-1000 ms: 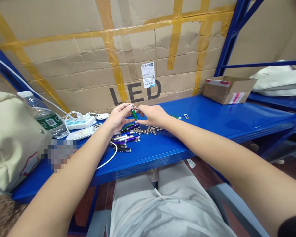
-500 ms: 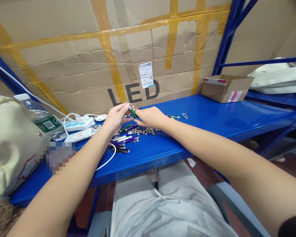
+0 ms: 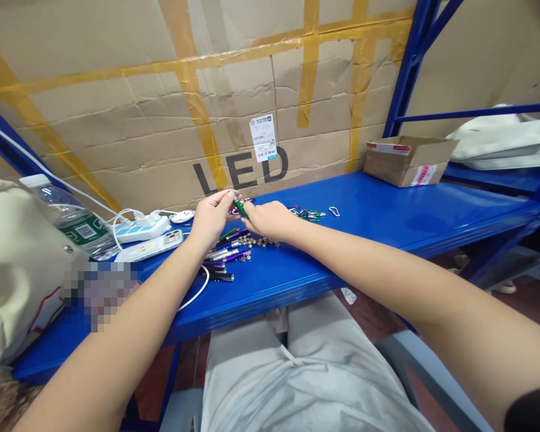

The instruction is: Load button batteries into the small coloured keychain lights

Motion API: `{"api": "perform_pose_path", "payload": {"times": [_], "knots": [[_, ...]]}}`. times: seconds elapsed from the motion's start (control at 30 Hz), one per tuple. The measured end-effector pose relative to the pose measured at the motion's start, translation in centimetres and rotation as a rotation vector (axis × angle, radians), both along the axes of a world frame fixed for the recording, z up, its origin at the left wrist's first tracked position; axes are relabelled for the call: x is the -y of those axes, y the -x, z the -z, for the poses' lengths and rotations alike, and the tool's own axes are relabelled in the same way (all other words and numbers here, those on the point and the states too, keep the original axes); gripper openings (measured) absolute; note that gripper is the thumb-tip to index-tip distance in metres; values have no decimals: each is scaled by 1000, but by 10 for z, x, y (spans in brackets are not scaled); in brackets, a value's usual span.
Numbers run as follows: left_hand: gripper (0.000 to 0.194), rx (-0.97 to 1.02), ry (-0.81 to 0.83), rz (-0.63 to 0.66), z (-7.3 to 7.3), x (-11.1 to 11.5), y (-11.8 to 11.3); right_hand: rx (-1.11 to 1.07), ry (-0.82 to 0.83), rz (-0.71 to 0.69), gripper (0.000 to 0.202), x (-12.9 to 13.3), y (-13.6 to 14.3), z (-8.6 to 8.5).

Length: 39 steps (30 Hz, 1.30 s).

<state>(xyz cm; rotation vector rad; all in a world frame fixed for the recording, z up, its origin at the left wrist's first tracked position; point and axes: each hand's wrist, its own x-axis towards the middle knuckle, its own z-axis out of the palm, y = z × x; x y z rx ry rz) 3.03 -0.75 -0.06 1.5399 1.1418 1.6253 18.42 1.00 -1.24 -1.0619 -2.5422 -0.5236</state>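
Gripping a slim green metallic cylinder (image 3: 239, 207) between both hands, above the blue metal surface (image 3: 279, 270). Pinches its upper end with the left hand (image 3: 213, 211), clasps its lower end with the right hand (image 3: 270, 219). Has shiny purple, blue, silver and black tubes (image 3: 237, 256) and small round silvery pieces (image 3: 265, 242) just below the hands, green and purple metallic clips (image 3: 309, 215) and a silver carabiner (image 3: 334, 211) to their right, a white phone (image 3: 150, 246) to their left.
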Motion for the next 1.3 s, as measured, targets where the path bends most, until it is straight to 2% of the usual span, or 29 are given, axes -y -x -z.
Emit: {"api": "perform_pose_path", "payload": {"times": [0.33, 0.63, 0.8, 1.0, 1.1, 1.3], "knots": [[31, -44, -33, -26, 3, -2, -1, -12, -3, 5, 39, -3, 1, 3], [38, -88, -20, 118, 1, -1, 8, -44, 79, -78, 39, -2, -3, 1], [36, -47, -16, 194, -3, 1, 10, -163, 241, -191, 34, 0, -3, -4], [33, 21, 21, 296, -7, 3, 10, -334, 403, -435, 17, 3, 0, -8], [32, 74, 25, 352, -8, 4, 10, -451, 492, -518, 21, 9, 1, -9], [24, 239, 25, 457, -7, 3, 9, -688, 784, -708, 29, 14, 2, -7]]}}
